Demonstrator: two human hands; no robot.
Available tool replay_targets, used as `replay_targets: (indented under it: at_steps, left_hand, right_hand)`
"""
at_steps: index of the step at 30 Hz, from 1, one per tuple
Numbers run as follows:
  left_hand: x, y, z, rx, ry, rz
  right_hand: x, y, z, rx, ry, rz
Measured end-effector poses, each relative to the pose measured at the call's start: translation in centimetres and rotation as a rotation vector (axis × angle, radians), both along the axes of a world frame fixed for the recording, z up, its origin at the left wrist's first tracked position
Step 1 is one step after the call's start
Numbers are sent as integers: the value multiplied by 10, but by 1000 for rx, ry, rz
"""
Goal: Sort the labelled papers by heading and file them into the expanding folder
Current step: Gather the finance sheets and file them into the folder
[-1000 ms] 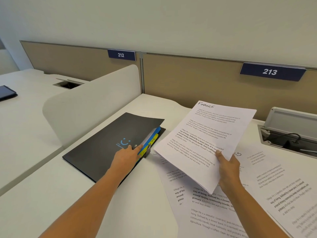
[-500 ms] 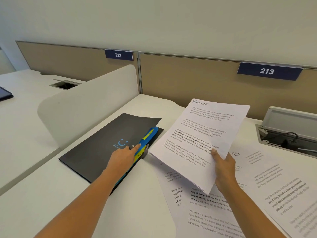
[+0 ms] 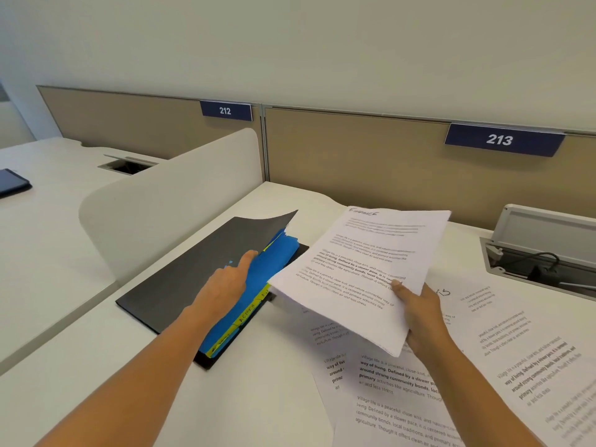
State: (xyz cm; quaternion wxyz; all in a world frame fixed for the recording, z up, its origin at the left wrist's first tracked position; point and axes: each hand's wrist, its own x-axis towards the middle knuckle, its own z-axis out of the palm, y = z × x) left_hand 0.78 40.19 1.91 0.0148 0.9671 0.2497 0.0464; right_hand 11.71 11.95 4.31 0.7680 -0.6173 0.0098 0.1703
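A black expanding folder (image 3: 193, 272) lies on the white desk, left of centre. Its cover is lifted at the right edge, showing blue dividers (image 3: 274, 256) with yellow tabs (image 3: 245, 317). My left hand (image 3: 225, 282) holds the cover edge, index finger stretched along it. My right hand (image 3: 419, 314) grips a thin stack of white papers (image 3: 361, 272) headed "Finance", raised above the desk just right of the folder. More printed sheets (image 3: 403, 391) lie spread on the desk beneath and to the right.
A curved white divider panel (image 3: 167, 195) stands left of the folder. A tan partition (image 3: 354, 156) with signs 212 and 213 runs along the back. An open cable box (image 3: 541, 253) sits at the right. A dark device (image 3: 13, 183) rests on the neighbouring desk.
My left hand has lifted the folder's cover further, so more of the blue dividers and yellow tabs shows. The Finance papers stay held beside the folder.
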Motion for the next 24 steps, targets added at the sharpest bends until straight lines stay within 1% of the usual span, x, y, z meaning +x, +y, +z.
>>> replay_targets:
  at_steps: [2, 7, 12, 18, 24]
  left_hand:
    - [1, 4, 7, -61, -34, 15]
    - [2, 10, 22, -120, -62, 8]
    - [-2, 7, 36, -190, -48, -65]
    - [-2, 11, 50, -139, -29, -83]
    - [-2, 7, 60, -89, 53, -141]
  right_hand:
    - [-4, 2, 5, -35, 12, 82]
    - [-19, 13, 16, -140, -10, 307]
    - [-31, 26, 20, -213, -25, 417]
    - [-38, 50, 22, -249, -9, 424]
    - [-47, 92, 16, -320, -77, 276]
